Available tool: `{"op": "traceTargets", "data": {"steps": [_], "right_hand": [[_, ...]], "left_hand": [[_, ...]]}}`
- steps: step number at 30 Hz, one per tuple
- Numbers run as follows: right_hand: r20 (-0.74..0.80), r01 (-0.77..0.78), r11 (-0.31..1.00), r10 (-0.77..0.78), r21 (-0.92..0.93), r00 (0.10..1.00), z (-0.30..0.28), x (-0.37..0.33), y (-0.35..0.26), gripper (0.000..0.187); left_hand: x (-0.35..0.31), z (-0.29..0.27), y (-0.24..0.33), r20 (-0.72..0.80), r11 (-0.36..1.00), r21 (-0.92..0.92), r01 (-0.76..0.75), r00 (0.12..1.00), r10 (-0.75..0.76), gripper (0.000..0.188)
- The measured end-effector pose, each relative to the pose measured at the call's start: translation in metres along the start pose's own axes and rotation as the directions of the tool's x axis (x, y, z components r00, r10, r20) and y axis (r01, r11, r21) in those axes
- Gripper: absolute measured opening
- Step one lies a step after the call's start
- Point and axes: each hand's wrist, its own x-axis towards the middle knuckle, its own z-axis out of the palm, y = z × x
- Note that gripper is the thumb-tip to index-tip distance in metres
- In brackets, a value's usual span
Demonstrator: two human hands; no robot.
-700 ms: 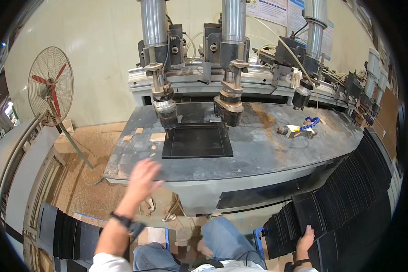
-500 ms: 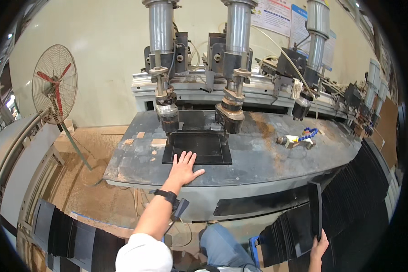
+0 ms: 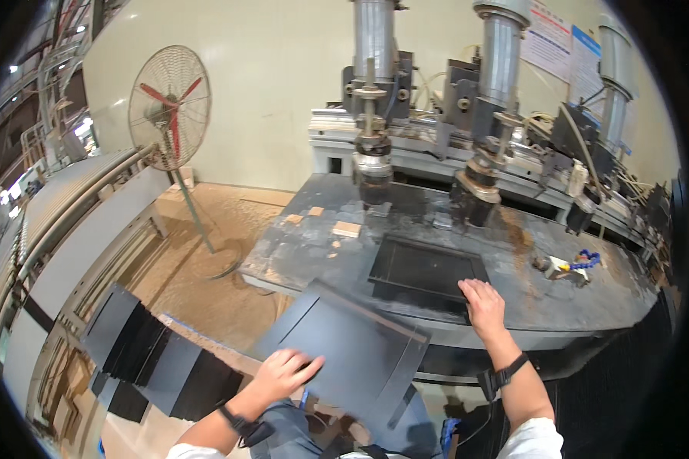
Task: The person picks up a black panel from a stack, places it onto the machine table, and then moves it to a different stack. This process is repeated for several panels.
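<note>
My left hand point(image 3: 287, 372) grips the near left edge of a dark grooved panel point(image 3: 352, 348), with fingers and thumb showing on its upper face. This panel is off the table, tilted in front of my body and slightly blurred. A second black panel point(image 3: 429, 268) lies flat on the machine table below two drill heads. At that panel's near right corner is my right hand point(image 3: 484, 307), its fingers together and closed over the edge; the thumb is hidden.
Two vertical drill heads point(image 3: 373, 164) point(image 3: 478, 183) hang over the grey machine table point(image 3: 314, 260). Wood scraps point(image 3: 347, 229) and a blue-hosed nozzle point(image 3: 578, 262) lie on it. Stacked dark panels point(image 3: 157, 352) stand at lower left, more at far right. A fan point(image 3: 172, 111) stands behind left.
The view has swung left. My left hand has left the tabletop and now holds a panel nearer my body. My right hand has moved from the right-hand stack to the panel on the table.
</note>
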Motion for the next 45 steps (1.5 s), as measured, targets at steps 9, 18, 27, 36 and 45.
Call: {"op": "traceTargets", "data": {"steps": [9, 18, 27, 36, 45], "right_hand": [[0.273, -0.062, 0.982, 0.011, 0.178, 0.962, 0.08, 0.053, 0.004, 0.043], [0.308, -0.033, 0.997, 0.01, 0.069, 0.951, 0.047, 0.068, -0.029, 0.052], [-0.071, -0.572, 0.813, 0.568, -0.107, 0.82, -0.068, -0.156, 0.039, 0.051], [0.087, -0.731, 0.129, 0.992, -0.671, 0.096, -0.074, -0.455, -0.001, 0.1], [-0.101, -0.856, 0.395, 0.888, -0.332, 0.449, -0.144, -0.393, -0.013, 0.05]], "left_hand": [[-0.179, -0.182, -0.035, -0.013, 0.712, 0.584, 0.389, 0.882, -0.471, 0.029], [-0.289, -0.218, -0.209, -0.307, 0.176, 0.76, 0.625, 0.585, -0.751, 0.036], [-0.341, -0.194, -0.233, -0.109, -0.147, 0.685, 0.714, -0.099, -0.989, 0.074], [-0.111, -0.082, -0.213, -0.157, 0.723, 0.264, 0.639, 0.768, -0.621, 0.062], [0.201, 0.141, -0.035, 0.321, 0.965, -0.157, 0.211, 0.935, -0.152, 0.07]]}}
